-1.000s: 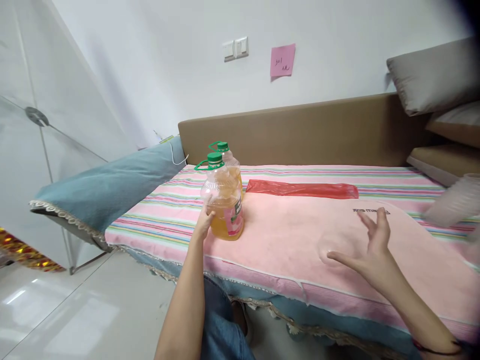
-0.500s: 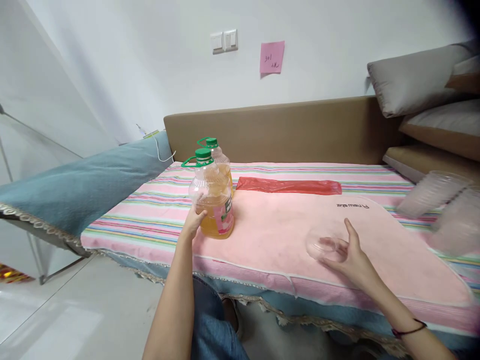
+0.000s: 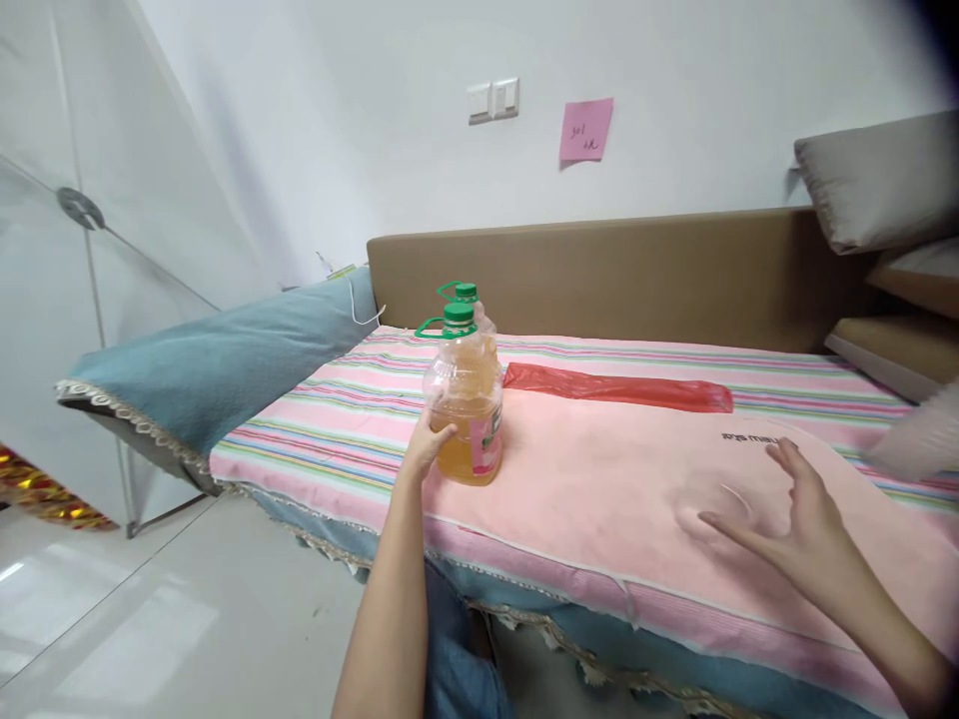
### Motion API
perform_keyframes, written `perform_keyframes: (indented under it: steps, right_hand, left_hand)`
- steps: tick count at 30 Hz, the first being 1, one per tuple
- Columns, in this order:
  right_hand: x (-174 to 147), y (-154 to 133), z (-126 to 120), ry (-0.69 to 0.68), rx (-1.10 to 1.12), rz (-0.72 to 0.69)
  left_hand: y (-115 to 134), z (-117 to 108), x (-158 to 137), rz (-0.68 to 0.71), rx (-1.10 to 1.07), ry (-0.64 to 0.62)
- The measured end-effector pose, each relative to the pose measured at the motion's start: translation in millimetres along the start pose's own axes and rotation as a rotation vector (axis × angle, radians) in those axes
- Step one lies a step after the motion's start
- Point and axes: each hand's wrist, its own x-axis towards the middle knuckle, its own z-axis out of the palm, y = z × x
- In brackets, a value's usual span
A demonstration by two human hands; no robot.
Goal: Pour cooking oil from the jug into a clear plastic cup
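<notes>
My left hand (image 3: 427,446) grips the left side of a big clear plastic bottle (image 3: 463,409), thumb in front and the other fingers mostly hidden. The bottle stands upright, partly filled with amber liquid, with a green cap, a green handle loop and a pink label. Close behind it stands a similar bottle (image 3: 485,322), partly covered by the first. My right hand (image 3: 813,529) is open, thumb and fingers spread. Just left of it, a clear plastic cup (image 3: 700,509) stands on the pink mat (image 3: 584,469), blurred, its rim near my thumb.
A folded red plastic bag (image 3: 621,387) lies behind the mat. Stacked clear plastic cups (image 3: 921,439) show at the right edge, below grey and brown cushions (image 3: 880,185). The striped bed cover (image 3: 300,424) meets a blue-draped armrest (image 3: 225,340) at left and a brown backrest (image 3: 599,280) behind.
The view has swung left, so things sit further right. My right hand's fingers have come apart and drawn away from the cup. My left hand stays on the bottle.
</notes>
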Motion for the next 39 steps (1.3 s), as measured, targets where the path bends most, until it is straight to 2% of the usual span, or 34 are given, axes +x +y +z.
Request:
perform_keyframes:
  steps: [2,4,10,12,15,25,31,35,37,39]
  right_hand:
    - [19,-42,5,-0.006,0.041,-0.025]
    - [40,-93,21,-0.039,0.141,-0.118]
    - [106,-242,97,-0.259,0.500,-0.450]
    - [123,-276,116,-0.292,0.578,-0.525]
    - [138,-306,132,-0.365,0.596,-0.525]
    - [154,-331,132,-0.418,0.456,-0.366]
    - [165,-343,128,-0.569,0.466,-0.343]
    - [172,-337,122,-0.431,0.636,-0.311]
    - [174,-316,123,-0.326,0.770,-0.255]
    - [170,-281,131,-0.234,0.853,-0.171]
  left_hand:
    - [1,1,-2,0.004,-0.014,-0.002]
    - [3,2,-3,0.012,-0.029,-0.003]
    - [5,3,-7,0.020,-0.064,-0.016]
    - [5,2,-8,0.016,-0.070,-0.019]
    - [4,0,-8,0.008,-0.075,-0.017]
    - [-1,1,-8,-0.009,-0.127,-0.013]
    - [3,1,-8,-0.031,-0.137,-0.006]
    - [5,1,-9,-0.033,-0.129,-0.015]
    - [6,1,-9,-0.038,-0.129,-0.021]
    - [7,1,-9,-0.040,-0.134,-0.026]
